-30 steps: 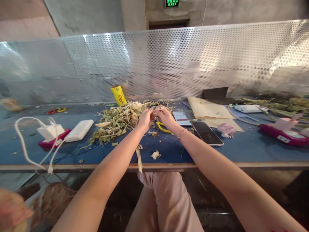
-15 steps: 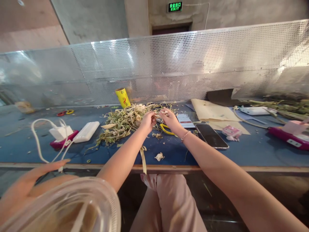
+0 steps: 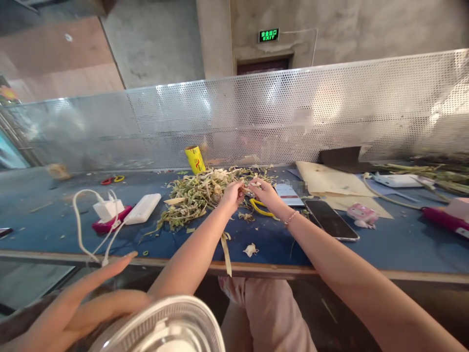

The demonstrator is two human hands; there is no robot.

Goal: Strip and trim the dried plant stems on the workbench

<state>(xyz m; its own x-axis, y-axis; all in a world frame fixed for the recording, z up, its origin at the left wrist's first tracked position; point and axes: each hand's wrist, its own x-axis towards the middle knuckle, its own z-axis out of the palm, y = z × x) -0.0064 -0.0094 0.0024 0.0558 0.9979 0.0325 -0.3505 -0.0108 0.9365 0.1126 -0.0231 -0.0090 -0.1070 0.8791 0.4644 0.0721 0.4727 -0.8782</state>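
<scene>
My left hand (image 3: 232, 194) and my right hand (image 3: 264, 191) meet over the right edge of a heap of dried plant material (image 3: 192, 198). Both have their fingers pinched on a small, pale dried plant piece, mostly covered by the fingertips. A yellow handle (image 3: 261, 208), apparently of scissors, lies under my right hand. A lit phone (image 3: 288, 195) is just beyond my right wrist, and a dark phone (image 3: 331, 221) lies beside it. Nearer me on the table are a pale dried flake (image 3: 251, 250) and a dry strip (image 3: 226, 252) hanging over the edge.
At lower left, another person's hand (image 3: 88, 313) holds a lidded clear cup (image 3: 198, 313). A power strip (image 3: 98, 226), white cables and power bank (image 3: 143, 209) are left. A yellow tube (image 3: 195, 160) stands behind the heap. Brown paper (image 3: 330, 180) and a pink case (image 3: 362, 215) are right.
The view has tilted up and shifted left, so everything sits lower and further right. The other person's cup has moved right and down. My hands stay together at the same spot, still pinching.
</scene>
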